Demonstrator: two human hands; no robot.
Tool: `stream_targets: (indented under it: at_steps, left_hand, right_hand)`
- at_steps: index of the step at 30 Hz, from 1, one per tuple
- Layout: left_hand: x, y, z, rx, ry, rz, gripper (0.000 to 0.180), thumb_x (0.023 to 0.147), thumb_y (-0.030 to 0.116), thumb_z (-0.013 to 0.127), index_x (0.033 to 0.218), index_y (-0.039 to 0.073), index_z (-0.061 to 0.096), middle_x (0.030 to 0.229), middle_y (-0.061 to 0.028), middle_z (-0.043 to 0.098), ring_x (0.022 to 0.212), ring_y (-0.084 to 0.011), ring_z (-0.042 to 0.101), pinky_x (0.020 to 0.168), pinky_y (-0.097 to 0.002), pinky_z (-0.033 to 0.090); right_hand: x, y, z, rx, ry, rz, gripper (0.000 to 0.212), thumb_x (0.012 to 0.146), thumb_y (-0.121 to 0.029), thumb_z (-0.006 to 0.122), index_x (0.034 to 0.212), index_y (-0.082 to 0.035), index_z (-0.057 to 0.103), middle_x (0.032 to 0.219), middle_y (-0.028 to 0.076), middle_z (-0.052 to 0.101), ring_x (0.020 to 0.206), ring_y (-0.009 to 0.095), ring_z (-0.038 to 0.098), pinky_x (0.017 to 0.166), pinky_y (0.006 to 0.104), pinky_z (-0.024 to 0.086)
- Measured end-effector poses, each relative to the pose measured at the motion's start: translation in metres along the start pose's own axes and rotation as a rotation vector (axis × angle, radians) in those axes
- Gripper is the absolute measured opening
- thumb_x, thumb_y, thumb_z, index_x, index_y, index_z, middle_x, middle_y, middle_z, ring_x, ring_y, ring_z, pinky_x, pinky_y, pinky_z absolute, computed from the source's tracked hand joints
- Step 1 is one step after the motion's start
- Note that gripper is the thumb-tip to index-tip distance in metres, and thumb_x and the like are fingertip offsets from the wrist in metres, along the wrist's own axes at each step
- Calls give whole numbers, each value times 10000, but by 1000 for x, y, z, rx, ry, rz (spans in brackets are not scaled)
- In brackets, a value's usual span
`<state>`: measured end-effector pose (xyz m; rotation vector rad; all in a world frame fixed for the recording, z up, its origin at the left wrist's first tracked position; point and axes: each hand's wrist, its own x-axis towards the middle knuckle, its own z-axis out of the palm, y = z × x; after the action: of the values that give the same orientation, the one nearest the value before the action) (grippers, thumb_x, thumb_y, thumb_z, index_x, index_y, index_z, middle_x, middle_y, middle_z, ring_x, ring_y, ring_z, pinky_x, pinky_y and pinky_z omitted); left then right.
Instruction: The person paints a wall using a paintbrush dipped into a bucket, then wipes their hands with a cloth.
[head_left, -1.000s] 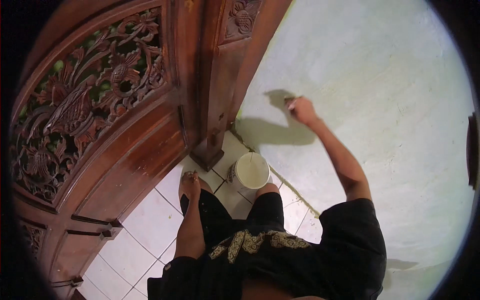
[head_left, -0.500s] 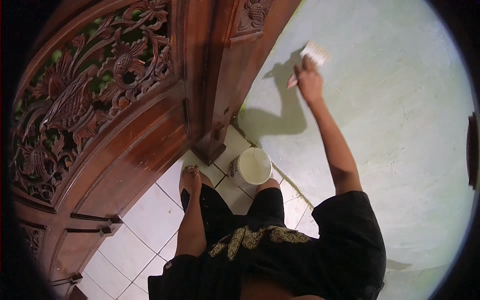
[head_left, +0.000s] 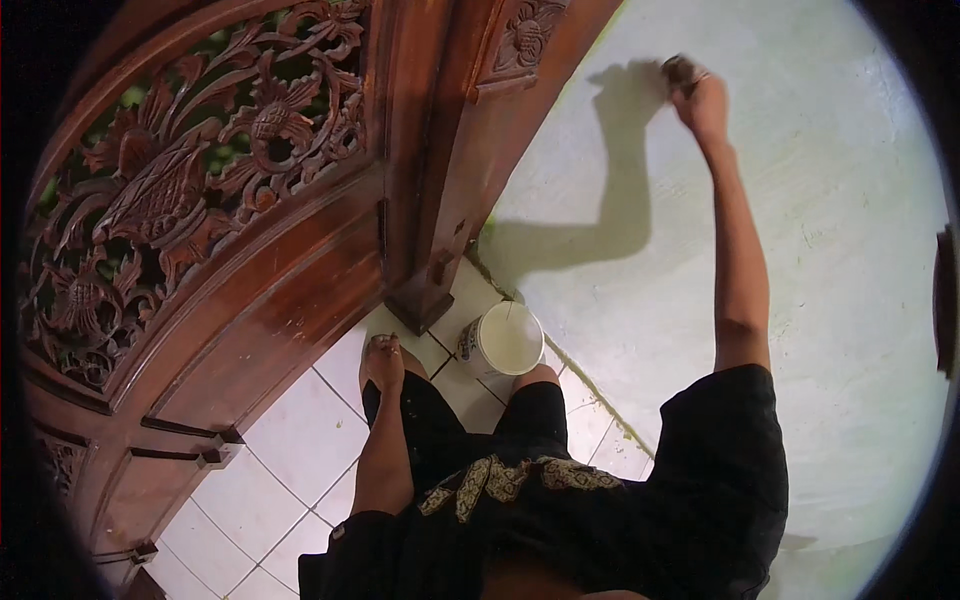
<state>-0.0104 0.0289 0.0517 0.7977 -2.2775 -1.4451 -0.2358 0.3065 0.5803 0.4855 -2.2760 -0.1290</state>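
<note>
My right hand point(head_left: 702, 100) is raised against the pale green wall point(head_left: 830, 250), its fingers wrapped round a paintbrush point(head_left: 679, 70). The brush now shows as a dark, blurred shape beyond the fingers, so the lie of its bristles is hard to make out. Down on my left knee rests my left hand point(head_left: 384, 366), its fingers curled in with nothing visible in them. Between my knees, on the floor by the foot of the wall, stands a white bucket point(head_left: 474, 345) holding whitish paint.
A carved dark-wood panel point(head_left: 290, 290) with openwork flowers fills the left side. Its upright post point(head_left: 420, 200) meets the wall. White floor tiles point(head_left: 300, 430) lie beneath me, with paint specks here and there. A dark object point(head_left: 944, 300) juts in at the far right.
My right hand has swept right and a little farther up the wall with the paintbrush, which has turned so its pale bristles no longer show. My left hand stays on the knee.
</note>
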Motion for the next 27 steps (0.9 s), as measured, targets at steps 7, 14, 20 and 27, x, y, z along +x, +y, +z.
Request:
stream_targets:
  at_steps: [7,14,20,27]
  left_hand:
    - [8,-45,21,-18,20,118,224,742,220,553,725,-3,566,746,-180,584,746,-332,560,656,-414,430]
    - [1,-4,13,33,-31,78,240,761,244,541,756,5,567,734,-176,584,766,-335,564,655,-416,429]
    - [6,-61,33,34,-34,104,260,779,260,532,771,3,567,783,-185,583,790,-350,553,681,-431,420]
    - [3,-17,22,102,-112,191,278,779,270,531,791,-4,572,843,-187,572,844,-343,537,714,-425,412]
  right_hand:
    - [-14,-12,33,-413,-79,-49,255,750,-162,548,1000,-127,586,1201,154,476,989,303,543,720,371,489]
    - [-151,-39,126,-192,-316,-340,176,711,-126,562,885,-117,585,1011,143,553,709,289,598,586,389,489]
    - [-51,-2,67,284,-214,-167,90,660,-45,550,743,-35,585,670,167,560,553,302,512,529,337,423]
    - [26,17,-37,-88,240,-73,128,757,-174,573,867,-134,626,773,111,624,675,313,595,586,361,474]
